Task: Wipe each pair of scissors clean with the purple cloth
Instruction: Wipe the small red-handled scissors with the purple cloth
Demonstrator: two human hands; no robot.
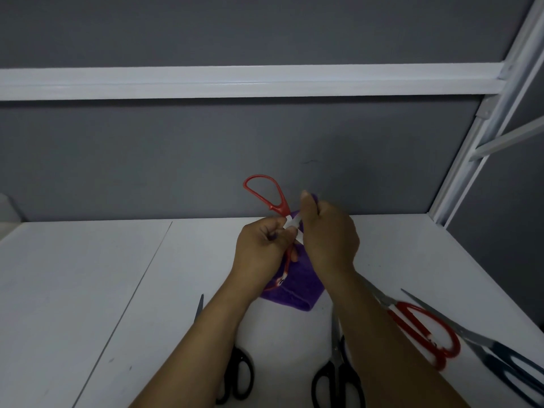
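Left hand [262, 248]: grip clamped on raised red scissors [265, 191]. Right hand [329, 237]: grip pinching purple cloth [297, 287] round the blade. Bench [88, 275], nearer than cloth: first black scissors [238, 375], second black scissors [335, 375]; right of cloth: red-handled scissors [424, 334], blue-handled scissors [500, 357]. Scissors: five. Cloth: one.

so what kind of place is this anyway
Likely a partitioned workstation or test booth: a white tabletop, a grey panel wall with a white rail across it, and a white metal frame at the right.
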